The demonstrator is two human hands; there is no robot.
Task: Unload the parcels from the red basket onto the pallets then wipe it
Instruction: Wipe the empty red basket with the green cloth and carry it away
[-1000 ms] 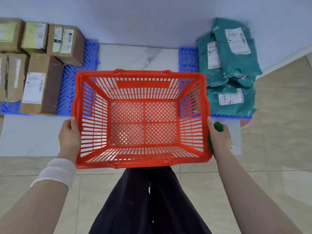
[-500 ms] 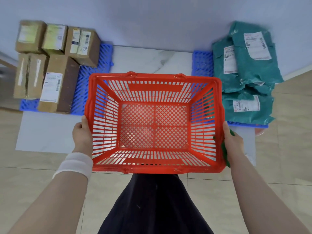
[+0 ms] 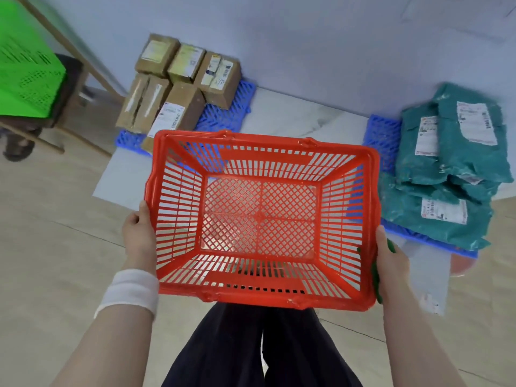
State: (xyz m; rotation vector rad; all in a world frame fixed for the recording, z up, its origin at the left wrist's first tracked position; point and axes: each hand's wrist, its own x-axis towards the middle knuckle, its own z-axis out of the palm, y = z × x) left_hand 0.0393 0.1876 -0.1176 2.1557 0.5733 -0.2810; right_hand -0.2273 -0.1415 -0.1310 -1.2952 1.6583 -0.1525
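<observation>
I hold the red basket (image 3: 259, 219) in the air in front of me, and nothing lies inside it. My left hand (image 3: 138, 236) grips its left rim. My right hand (image 3: 389, 263) grips its right rim and also presses a green cloth (image 3: 375, 277) against the outside wall. Several brown cardboard boxes (image 3: 173, 90) sit on the left blue pallet (image 3: 223, 115) by the wall. Teal mailer bags (image 3: 452, 163) are piled on the right blue pallet (image 3: 381, 135).
A green crate (image 3: 25, 68) rests at the upper left beside a wooden frame (image 3: 83, 68). A white mat (image 3: 307, 118) lies between the pallets on the tiled floor. My dark trousers (image 3: 259, 350) fill the bottom centre.
The view has swung left and tilted, so pallets and parcels shifted right and the green crate came into view. Both hands still grip the basket the same way.
</observation>
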